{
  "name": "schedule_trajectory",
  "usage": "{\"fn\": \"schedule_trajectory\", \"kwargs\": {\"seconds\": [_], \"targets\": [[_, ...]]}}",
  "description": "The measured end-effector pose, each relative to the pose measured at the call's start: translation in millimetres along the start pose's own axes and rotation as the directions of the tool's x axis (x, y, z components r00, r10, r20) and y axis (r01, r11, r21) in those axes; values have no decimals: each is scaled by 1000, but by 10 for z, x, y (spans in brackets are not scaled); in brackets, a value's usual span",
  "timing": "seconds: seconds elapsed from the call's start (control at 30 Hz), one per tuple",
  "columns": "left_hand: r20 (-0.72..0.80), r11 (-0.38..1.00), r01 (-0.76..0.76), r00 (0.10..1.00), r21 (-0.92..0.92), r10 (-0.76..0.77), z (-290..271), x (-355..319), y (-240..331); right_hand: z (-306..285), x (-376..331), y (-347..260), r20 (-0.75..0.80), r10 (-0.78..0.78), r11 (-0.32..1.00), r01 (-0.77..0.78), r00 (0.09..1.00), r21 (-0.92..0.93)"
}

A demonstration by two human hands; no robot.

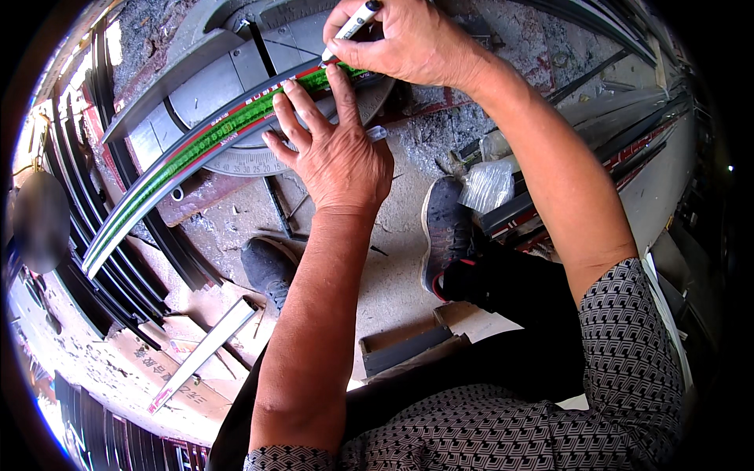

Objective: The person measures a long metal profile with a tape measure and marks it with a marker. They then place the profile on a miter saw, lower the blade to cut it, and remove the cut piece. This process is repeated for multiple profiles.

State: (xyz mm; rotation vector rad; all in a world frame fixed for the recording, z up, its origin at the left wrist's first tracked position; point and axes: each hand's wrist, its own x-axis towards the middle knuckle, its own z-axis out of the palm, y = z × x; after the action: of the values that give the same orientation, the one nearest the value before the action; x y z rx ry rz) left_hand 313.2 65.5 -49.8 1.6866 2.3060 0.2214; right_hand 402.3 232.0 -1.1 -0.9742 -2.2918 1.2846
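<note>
A long profile strip (169, 169) with green and red film along its face lies across the grey metal base (208, 86) of a mitre saw. My left hand (338, 153) rests on the strip, fingers spread and pressing its face. Beside that hand's thumb side is a small clear piece (378, 133); I cannot make out whether the hand touches it. Farther along the strip, my right hand (416, 43) pinches a white marker pen (353, 30) with a black end. The pen's tip meets the strip's upper edge, just beyond my left fingertips.
A curved angle scale (255, 162) shows below the strip. Dark profile strips (110, 259) lie in rows at left, with more profiles (581, 173) at right. A white profile offcut (208, 349) lies on cardboard (145, 369). My shoes (446, 228) stand on the dusty floor.
</note>
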Motion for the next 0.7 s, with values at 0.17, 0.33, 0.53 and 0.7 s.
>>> {"fn": "schedule_trajectory", "kwargs": {"seconds": [0.17, 0.33, 0.53, 0.7], "targets": [[2, 1000, -1, 1000, 2, 1, -5, -3, 1, -3, -7, -22, -1, 15, 1000, -15, 1000, -23], [-9, 1000, -2, 1000, 3, 2, 1, -1, 3, -15, -8, -32, 6, 18, 1000, -17, 1000, -21], [-16, 1000, -1, 1000, -8, 1, 2, -2, 0, -4, -10, -26, 5, 16, 1000, -16, 1000, -15], [-14, 1000, -3, 1000, -6, 3, -2, -2, 3, 0, -7, 3, 5, -7, 1000, 7, 1000, 3]]}}
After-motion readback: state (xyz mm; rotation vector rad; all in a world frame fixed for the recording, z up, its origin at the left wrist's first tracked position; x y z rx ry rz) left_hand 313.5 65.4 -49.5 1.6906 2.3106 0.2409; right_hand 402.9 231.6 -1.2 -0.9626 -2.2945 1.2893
